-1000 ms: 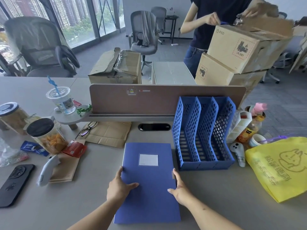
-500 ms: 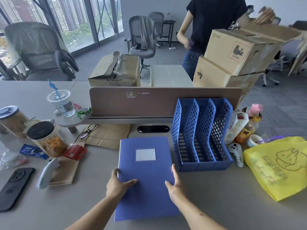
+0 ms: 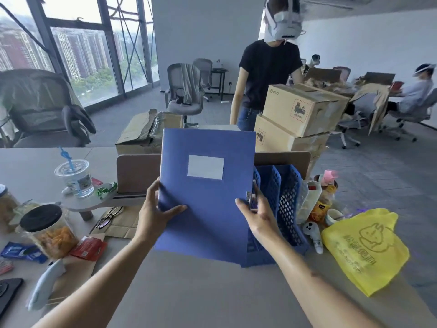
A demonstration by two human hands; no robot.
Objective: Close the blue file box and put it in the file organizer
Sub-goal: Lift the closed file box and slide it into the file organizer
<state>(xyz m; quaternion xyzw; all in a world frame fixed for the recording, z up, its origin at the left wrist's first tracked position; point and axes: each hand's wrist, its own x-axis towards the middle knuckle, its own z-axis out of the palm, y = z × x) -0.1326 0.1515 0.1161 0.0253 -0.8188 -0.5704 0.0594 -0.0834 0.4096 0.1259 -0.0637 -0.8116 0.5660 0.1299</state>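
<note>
Box (image 3: 208,192) now lifted, both hands gripping.

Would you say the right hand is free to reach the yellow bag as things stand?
Probably not yet: the right hand grips the file box together with the left hand. The path to the yellow bag over the desk looks open otherwise.

Counted on the desk (image 3: 189,292): one blue file box (image 3: 208,197), one blue file organizer (image 3: 283,204) with three slots, one yellow bag (image 3: 369,252), one lidded cup (image 3: 75,178), two jars (image 3: 49,230). Behind the far edge, three cardboard boxes (image 3: 305,110). Two hands: left hand (image 3: 153,216), right hand (image 3: 257,216).
</note>
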